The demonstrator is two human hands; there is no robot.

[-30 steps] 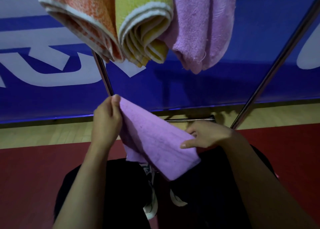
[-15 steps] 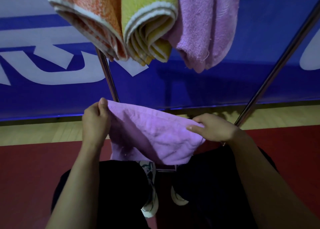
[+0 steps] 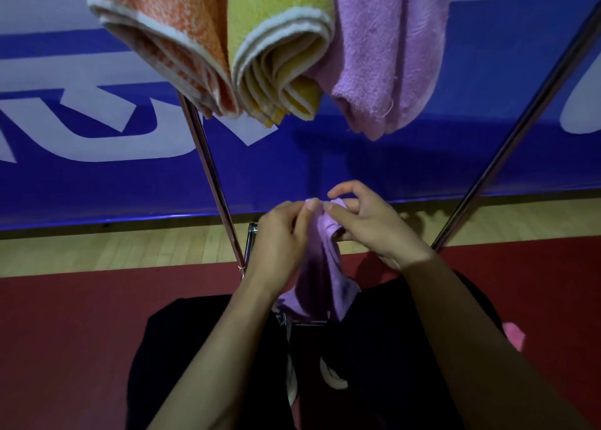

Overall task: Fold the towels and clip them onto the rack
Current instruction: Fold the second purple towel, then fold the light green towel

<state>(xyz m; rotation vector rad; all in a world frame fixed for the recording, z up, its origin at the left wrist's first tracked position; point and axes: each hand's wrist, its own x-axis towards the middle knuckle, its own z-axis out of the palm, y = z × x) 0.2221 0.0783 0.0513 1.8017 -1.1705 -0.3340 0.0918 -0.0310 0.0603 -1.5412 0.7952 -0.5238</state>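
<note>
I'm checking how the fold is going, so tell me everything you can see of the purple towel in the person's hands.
The small purple towel is soft, plain lilac terry cloth with no visible border. It is gathered into a narrow, bunched strip that hangs downward in front of the person's dark-clad legs. The left hand and right hand meet at its top edge, pinching it between fingertips. Its lower end flares loose and crumpled. It hangs below the three towels on the rack, apart from them.
</note>
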